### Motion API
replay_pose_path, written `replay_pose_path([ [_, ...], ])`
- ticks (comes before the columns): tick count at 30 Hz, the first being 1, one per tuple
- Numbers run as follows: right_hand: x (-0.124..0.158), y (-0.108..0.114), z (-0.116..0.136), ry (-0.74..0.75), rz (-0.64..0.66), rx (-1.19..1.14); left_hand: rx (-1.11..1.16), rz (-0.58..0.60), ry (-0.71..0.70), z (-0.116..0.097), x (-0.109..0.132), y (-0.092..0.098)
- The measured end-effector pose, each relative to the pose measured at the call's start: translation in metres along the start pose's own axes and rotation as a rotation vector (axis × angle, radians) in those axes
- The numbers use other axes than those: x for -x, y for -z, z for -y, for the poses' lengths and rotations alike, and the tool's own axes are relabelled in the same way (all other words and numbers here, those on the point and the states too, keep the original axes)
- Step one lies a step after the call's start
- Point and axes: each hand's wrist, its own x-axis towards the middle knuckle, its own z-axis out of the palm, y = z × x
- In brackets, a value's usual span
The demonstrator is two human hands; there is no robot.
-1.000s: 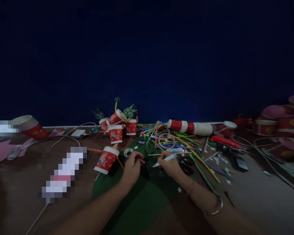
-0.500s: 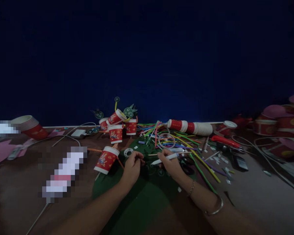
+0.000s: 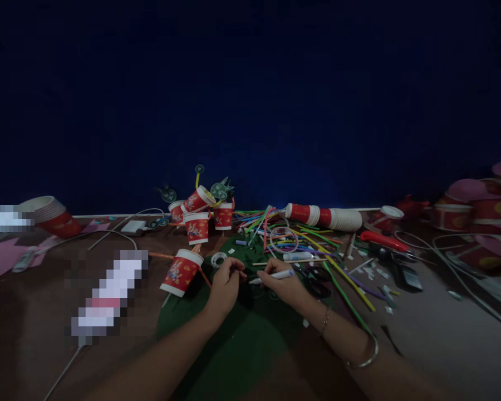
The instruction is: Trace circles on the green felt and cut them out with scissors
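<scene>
My right hand [image 3: 284, 284] is closed around a white marker pen [image 3: 281, 274]. The pen's tip points left, close to my left hand's fingertips. My left hand [image 3: 227, 281] rests over a dark green sheet [image 3: 229, 345] with its fingers curled in; what sits between the fingertips, if anything, is hidden. Faint round drawings show on the sheet by my right hand. A white tape roll [image 3: 218, 259] lies just behind my left hand, with a tilted red paper cup [image 3: 182, 273] to its left.
Joined red cups [image 3: 197, 228] with straws and green cutouts stand at the back. Colored pipe cleaners or straws [image 3: 350, 278] spread behind my right hand. Stacked cups [image 3: 329, 217] lie on their side beyond. Further right are a red-handled tool [image 3: 384, 241], paper scraps [image 3: 371, 273] and cables.
My right hand has shifted the marker slightly left and down, closer to my left hand. Another white pen lying behind it has come into view. My left hand stays put.
</scene>
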Motion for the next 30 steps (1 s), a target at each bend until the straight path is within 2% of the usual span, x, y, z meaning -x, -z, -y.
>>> replay_pose_path([
  [11,0.0006,-0.0006,0.0018,-0.018,0.022,-0.005,-0.012,-0.003,0.020,-0.0061,0.0015,-0.0007],
  [30,0.0005,-0.0005,0.0003,-0.002,0.017,0.011,-0.005,0.000,0.006,0.0009,0.0007,0.0007],
])
